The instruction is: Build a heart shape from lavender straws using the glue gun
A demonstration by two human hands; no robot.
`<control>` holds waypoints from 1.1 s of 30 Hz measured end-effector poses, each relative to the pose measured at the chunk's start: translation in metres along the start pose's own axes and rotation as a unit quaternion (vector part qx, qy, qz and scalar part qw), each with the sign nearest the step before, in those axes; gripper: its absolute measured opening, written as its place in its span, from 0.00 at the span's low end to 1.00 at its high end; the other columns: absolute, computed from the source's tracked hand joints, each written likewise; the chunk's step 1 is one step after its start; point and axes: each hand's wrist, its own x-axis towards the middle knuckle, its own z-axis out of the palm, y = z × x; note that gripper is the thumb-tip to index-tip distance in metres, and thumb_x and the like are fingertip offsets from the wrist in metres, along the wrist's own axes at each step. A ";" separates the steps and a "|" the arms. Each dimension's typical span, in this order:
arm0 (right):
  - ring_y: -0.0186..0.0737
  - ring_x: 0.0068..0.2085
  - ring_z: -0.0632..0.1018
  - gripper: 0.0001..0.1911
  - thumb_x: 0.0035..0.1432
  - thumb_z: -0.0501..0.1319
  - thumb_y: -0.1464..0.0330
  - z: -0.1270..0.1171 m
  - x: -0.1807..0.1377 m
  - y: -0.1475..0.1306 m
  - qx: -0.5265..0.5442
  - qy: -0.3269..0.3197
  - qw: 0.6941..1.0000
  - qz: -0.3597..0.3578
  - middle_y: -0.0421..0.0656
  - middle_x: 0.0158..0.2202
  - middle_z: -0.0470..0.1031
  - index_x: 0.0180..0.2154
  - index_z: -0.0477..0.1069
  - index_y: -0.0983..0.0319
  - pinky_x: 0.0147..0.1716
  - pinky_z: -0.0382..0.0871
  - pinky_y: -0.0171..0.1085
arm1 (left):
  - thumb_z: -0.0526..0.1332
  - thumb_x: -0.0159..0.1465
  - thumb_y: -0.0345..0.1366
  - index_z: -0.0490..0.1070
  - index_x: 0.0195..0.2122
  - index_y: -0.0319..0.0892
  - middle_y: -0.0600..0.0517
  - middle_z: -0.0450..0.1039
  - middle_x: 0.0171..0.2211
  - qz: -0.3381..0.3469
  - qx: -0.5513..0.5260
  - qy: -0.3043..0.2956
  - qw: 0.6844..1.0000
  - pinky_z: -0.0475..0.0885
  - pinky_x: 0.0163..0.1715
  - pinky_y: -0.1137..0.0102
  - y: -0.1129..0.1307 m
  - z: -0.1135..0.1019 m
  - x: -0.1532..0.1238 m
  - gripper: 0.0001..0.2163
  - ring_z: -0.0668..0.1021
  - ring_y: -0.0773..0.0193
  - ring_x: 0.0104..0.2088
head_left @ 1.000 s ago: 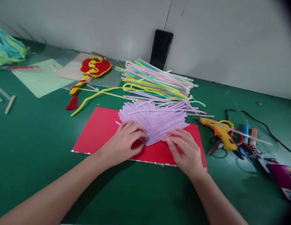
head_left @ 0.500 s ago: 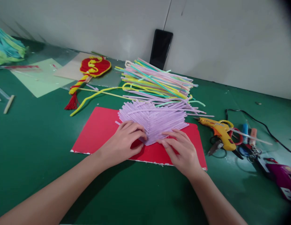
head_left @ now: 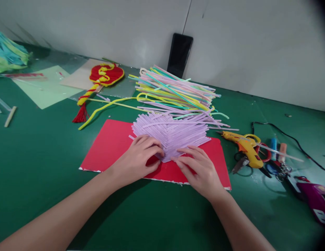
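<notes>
- Right hand [head_left: 201,170] slid left toward heart [head_left: 175,134] tip; left hand [head_left: 140,155] unmoved.
- Both grips spread flat, pressing heart, clasping nothing.
- Heart lies on red card [head_left: 110,146]; I judge it nearly filled, with spare straws [head_left: 175,90] behind.

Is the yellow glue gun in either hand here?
No, the glue gun lies on the green table, while the left hand and right hand rest on the purple heart.

lilac straw heart [head_left: 172,134], herringbone rows | red card [head_left: 112,144] | green table [head_left: 42,157] | pastel straw pile [head_left: 175,92]: pink, yellow, teal, lilac | yellow glue gun [head_left: 246,148] | red-and-yellow ornament [head_left: 106,74], red tassel | black phone [head_left: 179,54]
</notes>
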 end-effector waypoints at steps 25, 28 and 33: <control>0.35 0.32 0.74 0.12 0.62 0.54 0.63 -0.002 0.014 -0.010 0.203 0.073 0.923 0.318 0.40 0.28 0.72 0.33 0.73 0.59 0.35 0.68 0.35 | 0.57 0.63 0.31 0.70 0.38 0.44 0.52 0.71 0.42 -0.001 -0.005 -0.014 1.000 0.55 0.57 0.60 -0.002 -0.003 0.001 0.05 0.71 0.63 0.47; 0.34 0.29 0.71 0.13 0.62 0.55 0.61 0.001 0.023 -0.018 0.239 0.083 0.906 0.340 0.38 0.24 0.68 0.32 0.74 0.59 0.30 0.66 0.33 | 0.55 0.66 0.34 0.69 0.42 0.45 0.53 0.73 0.43 -0.006 -0.010 0.007 1.000 0.54 0.58 0.58 -0.002 -0.005 0.000 0.06 0.72 0.63 0.47; 0.35 0.30 0.72 0.13 0.60 0.56 0.60 0.011 0.031 -0.029 0.293 0.068 0.899 0.318 0.39 0.24 0.70 0.31 0.75 0.60 0.31 0.67 0.33 | 0.55 0.66 0.38 0.66 0.46 0.43 0.50 0.73 0.43 0.022 -0.014 0.066 0.997 0.61 0.54 0.60 0.004 -0.007 -0.003 0.09 0.72 0.61 0.47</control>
